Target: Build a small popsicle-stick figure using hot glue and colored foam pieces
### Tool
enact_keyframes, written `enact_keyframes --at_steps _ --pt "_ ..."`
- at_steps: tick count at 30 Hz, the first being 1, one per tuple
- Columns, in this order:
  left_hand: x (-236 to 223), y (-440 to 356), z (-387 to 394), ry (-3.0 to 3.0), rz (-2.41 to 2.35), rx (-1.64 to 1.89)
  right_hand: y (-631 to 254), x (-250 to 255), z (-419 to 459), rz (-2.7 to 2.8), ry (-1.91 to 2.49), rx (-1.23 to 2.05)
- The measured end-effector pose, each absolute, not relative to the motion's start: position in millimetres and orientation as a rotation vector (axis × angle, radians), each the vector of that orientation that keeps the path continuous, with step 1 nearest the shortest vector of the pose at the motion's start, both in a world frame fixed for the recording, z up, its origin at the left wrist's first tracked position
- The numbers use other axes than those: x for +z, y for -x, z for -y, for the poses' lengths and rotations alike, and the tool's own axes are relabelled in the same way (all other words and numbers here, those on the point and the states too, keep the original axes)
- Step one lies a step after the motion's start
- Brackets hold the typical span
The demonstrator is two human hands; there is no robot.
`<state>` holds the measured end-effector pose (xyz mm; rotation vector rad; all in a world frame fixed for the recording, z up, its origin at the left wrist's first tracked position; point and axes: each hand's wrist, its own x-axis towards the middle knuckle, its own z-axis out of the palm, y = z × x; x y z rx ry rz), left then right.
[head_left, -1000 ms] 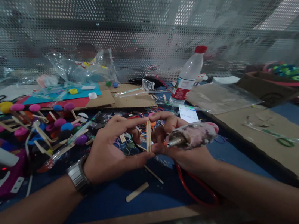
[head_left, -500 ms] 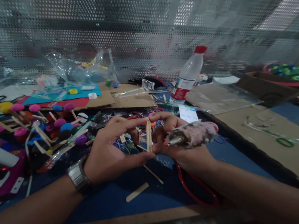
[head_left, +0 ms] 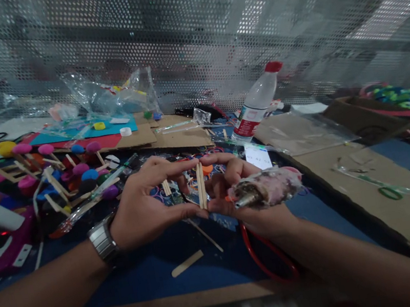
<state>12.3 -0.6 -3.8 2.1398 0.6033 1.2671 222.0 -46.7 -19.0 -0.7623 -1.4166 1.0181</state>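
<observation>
My left hand [head_left: 146,204] pinches a pair of wooden craft sticks [head_left: 201,187] by their ends, thumb below and forefinger above. From the other side my right hand [head_left: 253,210] closes its thumb and forefinger on the same sticks, which stand side by side and nearly upright. A worn glue gun [head_left: 268,187], wrapped in pinkish plastic, also rests in my right hand, its metal nozzle pointing left. How the other fingers grip it is hidden. Below lie a loose craft stick [head_left: 187,263] and a thin stick [head_left: 207,236].
A red loop handle [head_left: 270,260] lies below my right hand. Sticks with colourful pompom-like tops [head_left: 81,169] crowd the left, beside a purple device [head_left: 9,246]. A bottle [head_left: 254,109] tilts behind; cardboard [head_left: 383,198] covers the right. A perforated screen [head_left: 170,34] rises at the back.
Both hands and the sticks have shifted slightly left, and the sticks stand a little straighter. The glue gun has turned slightly, its nozzle now lower. The grip stays the same.
</observation>
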Motion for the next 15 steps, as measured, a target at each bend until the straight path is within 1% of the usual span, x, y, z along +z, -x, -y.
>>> enact_keyframes --at_steps 6,15 --pt "-3 -11 2 -2.172 -0.609 1.235 -222 -19 45 1.392 0.842 0.976" --pt "-3 -5 -7 -2.010 -0.789 1.270 -224 -20 32 1.364 0.960 1.010"
